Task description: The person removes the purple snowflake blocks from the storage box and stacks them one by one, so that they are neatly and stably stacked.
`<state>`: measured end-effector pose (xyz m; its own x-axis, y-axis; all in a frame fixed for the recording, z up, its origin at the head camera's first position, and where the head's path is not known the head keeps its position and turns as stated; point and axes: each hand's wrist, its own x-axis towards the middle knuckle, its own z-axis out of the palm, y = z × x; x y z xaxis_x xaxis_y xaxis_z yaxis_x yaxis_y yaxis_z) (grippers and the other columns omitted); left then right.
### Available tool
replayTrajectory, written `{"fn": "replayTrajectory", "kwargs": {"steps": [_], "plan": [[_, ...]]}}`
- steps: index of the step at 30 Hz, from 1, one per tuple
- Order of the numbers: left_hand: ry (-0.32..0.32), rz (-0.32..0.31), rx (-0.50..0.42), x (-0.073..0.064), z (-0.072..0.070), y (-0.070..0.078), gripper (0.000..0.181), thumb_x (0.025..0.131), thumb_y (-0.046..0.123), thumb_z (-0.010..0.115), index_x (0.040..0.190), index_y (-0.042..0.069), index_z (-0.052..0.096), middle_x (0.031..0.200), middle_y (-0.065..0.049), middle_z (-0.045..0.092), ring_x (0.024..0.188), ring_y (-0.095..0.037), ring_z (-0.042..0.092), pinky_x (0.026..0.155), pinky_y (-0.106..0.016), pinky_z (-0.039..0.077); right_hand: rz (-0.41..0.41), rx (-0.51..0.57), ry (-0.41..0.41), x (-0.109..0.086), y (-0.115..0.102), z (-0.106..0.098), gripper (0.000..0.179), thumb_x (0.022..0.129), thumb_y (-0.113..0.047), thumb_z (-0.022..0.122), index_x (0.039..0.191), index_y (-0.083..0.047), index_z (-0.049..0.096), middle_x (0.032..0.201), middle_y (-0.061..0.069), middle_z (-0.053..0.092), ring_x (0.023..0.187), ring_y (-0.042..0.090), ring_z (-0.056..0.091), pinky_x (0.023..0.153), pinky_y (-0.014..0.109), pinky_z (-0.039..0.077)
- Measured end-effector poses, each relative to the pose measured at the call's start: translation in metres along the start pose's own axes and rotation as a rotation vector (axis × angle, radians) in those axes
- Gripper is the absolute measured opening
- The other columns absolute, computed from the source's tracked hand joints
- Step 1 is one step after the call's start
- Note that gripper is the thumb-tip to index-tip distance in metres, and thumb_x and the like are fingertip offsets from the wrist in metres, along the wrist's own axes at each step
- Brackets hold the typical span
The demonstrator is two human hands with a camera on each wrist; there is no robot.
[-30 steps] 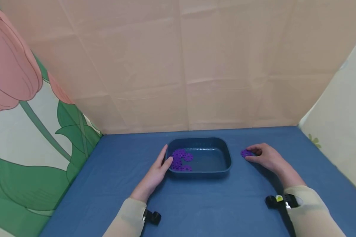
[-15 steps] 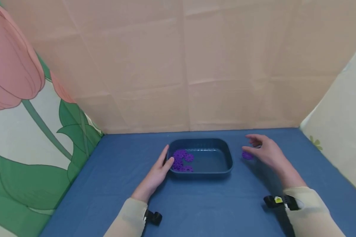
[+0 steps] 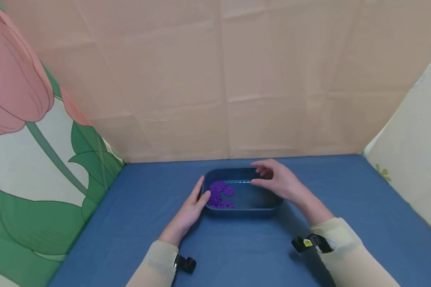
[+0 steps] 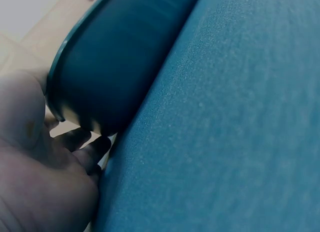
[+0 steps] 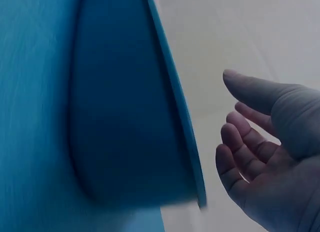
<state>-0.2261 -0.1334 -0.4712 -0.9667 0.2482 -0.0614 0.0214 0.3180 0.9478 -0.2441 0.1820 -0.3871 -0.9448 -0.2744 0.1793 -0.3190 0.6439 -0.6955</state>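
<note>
A dark blue rectangular tray (image 3: 244,212) stands on the blue-covered table. Bunched at its left end are several purple flower-shaped or gear-like discs (image 3: 220,193). My left hand (image 3: 187,211) holds the tray's left end, thumb at the rim and fingers along the outer wall; the left wrist view shows those fingers (image 4: 90,149) against the tray's end. Over the tray's right part hovers my right hand (image 3: 278,179), thumb and fingers apart. In the right wrist view nothing lies between the thumb and the loosely bent fingers (image 5: 242,147). The spot right of the tray is covered by my right forearm.
A blue cloth (image 3: 237,251) covers the table. Behind it rises a beige sheet (image 3: 222,79). A flower-printed panel (image 3: 50,171) borders the left side and a pale printed panel (image 3: 413,151) the right. Each wrist wears a small black camera (image 3: 185,264).
My right hand has let go of a purple disc on the table right of the tray, lifted, and moved left over the tray. My left hand stays on the tray's left end.
</note>
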Motion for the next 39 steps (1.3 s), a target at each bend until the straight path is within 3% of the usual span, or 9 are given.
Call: {"fn": "replayTrajectory", "kwargs": {"steps": [4, 11, 18, 26, 39], "plan": [[0.01, 0.01, 0.001, -0.001, 0.0, -0.001, 0.068, 0.091, 0.074, 0.046, 0.148, 0.062, 0.01, 0.164, 0.021, 0.007, 0.155, -0.017, 0.005, 0.124, -0.054, 0.012, -0.041, 0.026, -0.083, 0.007, -0.013, 0.018, 0.052, 0.086, -0.041, 0.077, 0.133, -0.029, 0.06, 0.116, -0.002, 0.06, 0.109, 0.024, 0.058, 0.096, 0.044, 0.049], [0.016, -0.007, -0.013, 0.0, 0.0, 0.0, 0.072, 0.094, 0.069, 0.046, 0.154, 0.053, 0.01, 0.166, 0.014, 0.007, 0.155, -0.021, 0.005, 0.123, -0.056, 0.01, -0.086, -0.02, -0.192, 0.021, -0.02, 0.047, 0.052, 0.081, -0.044, 0.08, 0.128, -0.03, 0.064, 0.11, -0.008, 0.063, 0.105, 0.019, 0.06, 0.094, 0.04, 0.05], [-0.004, -0.023, -0.029, -0.013, -0.002, 0.02, 0.072, 0.097, 0.062, 0.047, 0.157, 0.046, 0.011, 0.167, 0.009, 0.007, 0.155, -0.024, 0.005, 0.123, -0.057, 0.009, -0.093, -0.004, -0.29, 0.03, -0.017, 0.066, 0.054, 0.081, -0.043, 0.081, 0.128, -0.023, 0.066, 0.112, 0.001, 0.068, 0.105, 0.019, 0.062, 0.093, 0.041, 0.052], [-0.015, -0.015, -0.036, -0.02, -0.001, 0.029, 0.075, 0.097, 0.063, 0.047, 0.159, 0.041, 0.011, 0.167, 0.008, 0.008, 0.155, -0.024, 0.006, 0.123, -0.057, 0.011, -0.11, 0.018, -0.359, 0.032, -0.006, 0.079, 0.044, 0.084, -0.028, 0.081, 0.124, -0.015, 0.068, 0.109, 0.002, 0.069, 0.1, 0.018, 0.062, 0.089, 0.039, 0.052], [-0.014, -0.024, -0.036, -0.02, -0.001, 0.031, 0.073, 0.098, 0.061, 0.047, 0.158, 0.042, 0.011, 0.167, 0.008, 0.007, 0.155, -0.023, 0.004, 0.123, -0.055, 0.009, -0.082, -0.108, -0.429, 0.031, -0.004, 0.087, 0.038, 0.083, -0.024, 0.082, 0.119, -0.02, 0.072, 0.109, -0.001, 0.067, 0.1, 0.017, 0.06, 0.089, 0.039, 0.051]]}}
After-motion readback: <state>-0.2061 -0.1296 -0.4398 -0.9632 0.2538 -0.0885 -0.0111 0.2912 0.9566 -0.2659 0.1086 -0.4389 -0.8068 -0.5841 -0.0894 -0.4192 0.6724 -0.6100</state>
